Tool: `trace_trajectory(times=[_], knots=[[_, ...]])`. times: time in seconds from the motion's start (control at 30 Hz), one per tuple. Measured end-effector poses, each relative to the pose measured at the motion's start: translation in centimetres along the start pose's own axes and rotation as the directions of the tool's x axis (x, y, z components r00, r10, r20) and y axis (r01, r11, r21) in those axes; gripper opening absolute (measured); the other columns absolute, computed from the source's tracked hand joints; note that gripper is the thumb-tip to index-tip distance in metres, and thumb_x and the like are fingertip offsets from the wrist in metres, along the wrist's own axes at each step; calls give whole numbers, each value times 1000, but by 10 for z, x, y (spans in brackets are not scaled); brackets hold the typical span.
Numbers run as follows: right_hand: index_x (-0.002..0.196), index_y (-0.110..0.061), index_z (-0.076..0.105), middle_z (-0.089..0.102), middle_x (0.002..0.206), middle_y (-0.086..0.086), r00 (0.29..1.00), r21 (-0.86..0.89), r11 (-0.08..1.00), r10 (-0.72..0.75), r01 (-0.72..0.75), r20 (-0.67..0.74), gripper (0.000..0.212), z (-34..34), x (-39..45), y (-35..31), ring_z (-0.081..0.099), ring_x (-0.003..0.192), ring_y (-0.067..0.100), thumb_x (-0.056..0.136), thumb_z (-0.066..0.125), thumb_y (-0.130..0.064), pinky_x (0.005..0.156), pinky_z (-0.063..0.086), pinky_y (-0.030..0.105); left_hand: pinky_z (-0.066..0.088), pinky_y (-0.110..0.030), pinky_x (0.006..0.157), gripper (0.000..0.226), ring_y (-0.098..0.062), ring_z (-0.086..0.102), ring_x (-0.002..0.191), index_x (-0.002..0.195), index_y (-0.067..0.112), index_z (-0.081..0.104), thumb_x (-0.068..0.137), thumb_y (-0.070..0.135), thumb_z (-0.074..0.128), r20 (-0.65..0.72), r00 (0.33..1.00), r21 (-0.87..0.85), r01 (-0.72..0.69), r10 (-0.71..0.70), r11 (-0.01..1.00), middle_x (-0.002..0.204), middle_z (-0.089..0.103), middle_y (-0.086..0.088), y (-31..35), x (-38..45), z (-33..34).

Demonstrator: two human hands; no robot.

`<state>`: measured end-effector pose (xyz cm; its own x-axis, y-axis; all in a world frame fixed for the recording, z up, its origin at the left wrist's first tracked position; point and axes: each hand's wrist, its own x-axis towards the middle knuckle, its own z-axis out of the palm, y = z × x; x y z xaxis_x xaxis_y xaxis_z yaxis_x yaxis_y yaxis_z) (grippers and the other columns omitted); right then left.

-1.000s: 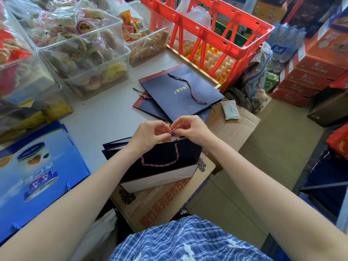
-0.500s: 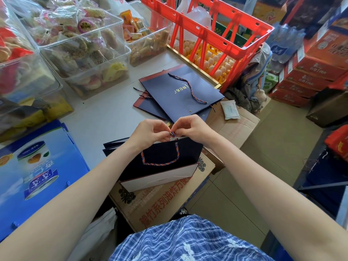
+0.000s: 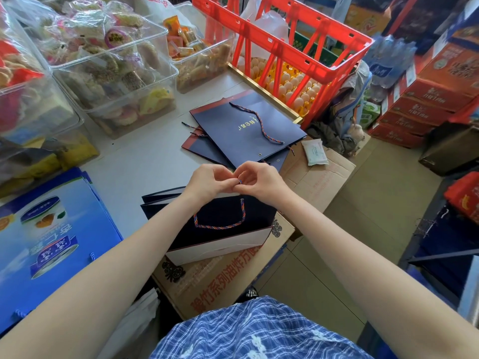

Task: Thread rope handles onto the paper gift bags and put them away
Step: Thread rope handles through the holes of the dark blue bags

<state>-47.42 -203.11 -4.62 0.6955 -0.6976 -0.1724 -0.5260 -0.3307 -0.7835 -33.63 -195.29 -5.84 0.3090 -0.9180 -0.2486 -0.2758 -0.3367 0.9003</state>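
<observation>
Hands — my left hand (image 3: 210, 181) and right hand (image 3: 259, 180) — pinch the braided multicoloured rope end (image 3: 240, 181) above the folded navy paper gift bag (image 3: 223, 224) at the grey desk (image 3: 140, 164) edge; fraying or slipping could, I judge, defeat knotting.

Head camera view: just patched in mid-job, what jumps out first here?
At centre, the left hand and right hand pinch a rope end above a dark gift bag whose rope handle hangs in a loop. Beyond them, flat navy bags lie stacked on the table, and a red crate stands over trays of eggs at the back.
</observation>
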Motion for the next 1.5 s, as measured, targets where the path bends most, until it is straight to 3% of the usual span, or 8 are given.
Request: trace_trajectory(times=[0.13,0.3,0.5,0.7,1.03,1.27,1.37,1.5], knots=[[85,-9,70,70,82,3,997,-20,1000,-25,23,-69,8,0,-2,6,66,74,13,78,73,-8,74,53,24,51,-31,77,15,-16,65,76,79,15,65,91,22,57,-178,984,228,17,25,973,81,69,-5,10,14,-20],[80,-7,69,70,78,8,987,-69,993,-102,94,-125,6,-2,-6,14,67,74,20,77,69,-2,76,55,34,39,-28,81,39,-26,54,99,105,8,63,96,40,42,106,913,616,251,-394,747,109,59,-11,21,29,-11],[84,-5,67,68,79,8,970,-119,980,-176,157,-167,11,5,-14,18,65,72,21,75,67,1,72,54,35,37,-31,83,53,-19,50,101,122,4,54,86,43,61,232,795,356,467,-561,809,120,59,-9,31,37,9],[86,-6,67,64,76,0,971,-75,988,-147,136,-186,9,5,-20,19,62,67,12,78,70,-2,70,53,17,41,-16,50,8,-8,55,58,89,8,67,86,16,66,84,905,102,409,-418,907,65,61,2,24,35,9],[87,-4,70,63,78,0,978,-101,992,-94,76,-184,8,11,-20,13,63,71,14,80,69,-3,75,56,33,50,-12,50,24,-1,58,42,73,12,62,94,10,51,-54,955,-225,272,-291,936,69,62,-5,14,28,11],[87,-6,69,64,79,-1,982,-86,993,-92,78,-164,10,8,-17,14,64,73,17,81,65,1,76,55,30,51,-21,70,15,-11,63,74,95,10,66,92,21,56,-118,989,97,105,-93,990,77,66,0,10,13,-24],[87,-6,69,64,81,0,982,-104,992,-87,70,-169,10,9,-14,13,60,70,13,80,66,0,75,54,29,35,-9,58,8,0,52,67,82,18,67,85,25,65,-147,989,375,77,-23,924,69,59,11,2,-11,-58],[90,-8,69,60,80,-3,989,-165,982,-108,90,-104,11,18,-10,2,53,68,10,79,69,-5,72,49,26,38,-22,59,14,-13,54,72,78,20,67,82,34,68,-112,991,544,123,-74,830,74,61,4,-16,-39,-78]])
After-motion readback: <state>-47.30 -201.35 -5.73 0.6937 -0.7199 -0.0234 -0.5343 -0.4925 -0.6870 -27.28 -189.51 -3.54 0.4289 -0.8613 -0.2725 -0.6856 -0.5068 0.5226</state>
